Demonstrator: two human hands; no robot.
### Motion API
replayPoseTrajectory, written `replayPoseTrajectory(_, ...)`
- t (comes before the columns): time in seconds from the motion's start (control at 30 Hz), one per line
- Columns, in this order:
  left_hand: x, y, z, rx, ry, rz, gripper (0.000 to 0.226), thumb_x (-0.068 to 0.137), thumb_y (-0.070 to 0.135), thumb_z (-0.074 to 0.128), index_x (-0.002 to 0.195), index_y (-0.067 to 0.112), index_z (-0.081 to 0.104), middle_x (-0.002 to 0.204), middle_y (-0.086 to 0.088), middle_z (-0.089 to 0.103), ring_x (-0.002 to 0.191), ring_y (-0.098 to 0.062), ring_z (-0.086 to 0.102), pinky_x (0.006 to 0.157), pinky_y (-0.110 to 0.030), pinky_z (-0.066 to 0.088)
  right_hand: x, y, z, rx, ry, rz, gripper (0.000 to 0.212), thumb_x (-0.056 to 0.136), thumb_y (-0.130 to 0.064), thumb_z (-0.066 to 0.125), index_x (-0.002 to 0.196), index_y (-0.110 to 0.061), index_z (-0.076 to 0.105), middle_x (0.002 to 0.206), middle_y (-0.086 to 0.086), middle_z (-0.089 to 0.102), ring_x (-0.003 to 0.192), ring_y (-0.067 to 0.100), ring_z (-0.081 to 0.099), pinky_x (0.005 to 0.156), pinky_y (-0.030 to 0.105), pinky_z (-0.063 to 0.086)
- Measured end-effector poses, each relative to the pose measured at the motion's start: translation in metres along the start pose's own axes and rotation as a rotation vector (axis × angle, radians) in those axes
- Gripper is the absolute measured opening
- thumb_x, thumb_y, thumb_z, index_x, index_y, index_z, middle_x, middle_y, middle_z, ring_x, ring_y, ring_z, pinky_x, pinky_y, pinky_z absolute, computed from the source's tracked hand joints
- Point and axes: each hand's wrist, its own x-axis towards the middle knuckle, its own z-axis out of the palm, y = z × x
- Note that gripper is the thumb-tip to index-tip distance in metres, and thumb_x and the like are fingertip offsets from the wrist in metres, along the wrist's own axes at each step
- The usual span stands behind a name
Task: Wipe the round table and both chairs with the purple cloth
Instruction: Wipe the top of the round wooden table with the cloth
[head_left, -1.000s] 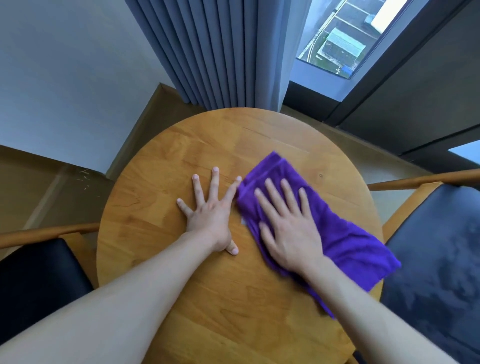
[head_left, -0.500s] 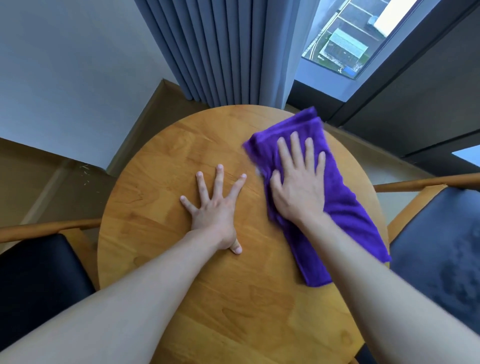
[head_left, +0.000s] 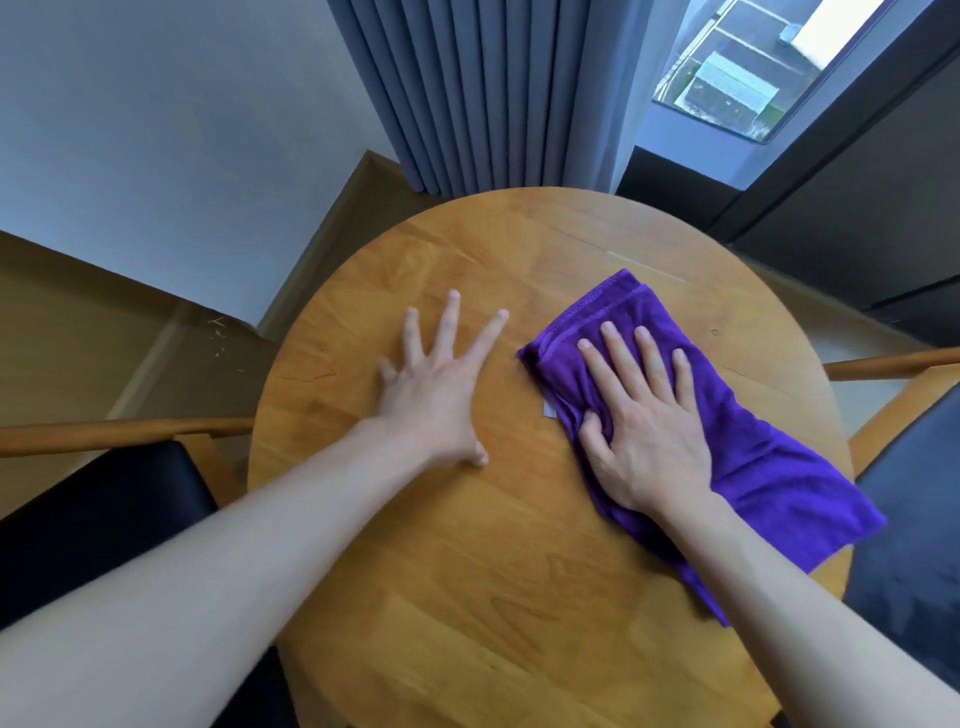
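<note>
The cloth (head_left: 675, 410) lies on the right half of the counter (head_left: 467, 571), its near corner hanging over the right edge. The right hand (head_left: 644, 426) rests on the cloth; the left hand (head_left: 441, 389) lies flat at the counter's middle. One chair (head_left: 104, 499) stands off the left edge, another chair (head_left: 914, 509) off the right. A curtain (head_left: 493, 93) hangs beyond the far edge.

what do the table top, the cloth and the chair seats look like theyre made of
Table: wood, likely joined boards under a smooth clear finish; grain and plank seams show. Cloth: soft purple microfibre or terry, judging by its fuzzy nap and stitched hem. Left seat: smooth black, perhaps leather or vinyl. Right seat: dark with a mottled nap, maybe velvet or suede. Frames look wooden.
</note>
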Motion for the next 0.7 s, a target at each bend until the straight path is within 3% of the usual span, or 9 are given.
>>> replayPoseTrajectory(0.1, 0.002, -0.030, -0.011, 0.060, -0.086, -0.052, 0.162, 0.053, 0.050, 0.099, 0.148, 0.056, -0.033, 0.157, 0.001, -0.050, 0.149, -0.050, -0.029, 0.117, -0.077, 0.009, 0.001, -0.001, -0.001, -0.025, -0.007, 0.017, 0.073, 0.094, -0.046, 0.037, 0.163, -0.033, 0.017, 0.172, -0.005, 0.010, 0.159, 0.024, 0.003, 0.127, 0.053, 0.003)
replayPoseTrajectory(0.3, 0.004, -0.037, -0.005, 0.009, -0.092, -0.044, 0.160, 0.052, 0.039, 0.101, 0.152, 0.057, -0.023, 0.160, 0.002, -0.045, 0.150, -0.051, -0.026, 0.117, -0.077, 0.013, 0.047, 0.005, -0.005, -0.095, -0.042, -0.068, 0.075, 0.094, -0.054, 0.036, 0.163, -0.035, 0.013, 0.172, -0.001, 0.011, 0.158, 0.033, 0.004, 0.123, 0.063, 0.003)
replayPoseTrajectory(0.43, 0.009, -0.035, -0.005, -0.011, -0.100, -0.067, 0.161, 0.052, 0.034, 0.102, 0.152, 0.058, -0.021, 0.160, 0.004, -0.046, 0.149, -0.050, -0.029, 0.116, -0.078, 0.010, 0.116, -0.014, -0.013, 0.011, -0.009, 0.172, 0.073, 0.094, -0.055, 0.028, 0.162, -0.036, 0.013, 0.172, -0.003, 0.007, 0.158, 0.031, -0.001, 0.123, 0.061, -0.004)
replayPoseTrajectory(0.53, 0.009, -0.031, -0.007, -0.021, -0.115, -0.088, 0.162, 0.051, 0.032, 0.103, 0.152, 0.058, -0.021, 0.159, 0.004, -0.047, 0.149, -0.051, -0.030, 0.116, -0.079, 0.009, 0.120, -0.037, -0.013, 0.077, -0.002, 0.277, 0.072, 0.094, -0.051, 0.025, 0.163, -0.032, 0.013, 0.173, 0.000, 0.004, 0.158, 0.031, -0.003, 0.124, 0.060, -0.004)
replayPoseTrajectory(0.7, 0.006, -0.029, -0.008, -0.034, -0.125, -0.109, 0.162, 0.050, 0.030, 0.103, 0.154, 0.056, -0.018, 0.155, 0.005, -0.052, 0.147, -0.050, -0.033, 0.116, -0.078, 0.007, 0.036, -0.071, 0.002, 0.048, -0.005, 0.042, 0.071, 0.097, -0.048, 0.036, 0.163, -0.028, 0.017, 0.172, 0.003, 0.011, 0.158, 0.032, 0.003, 0.125, 0.059, 0.004)
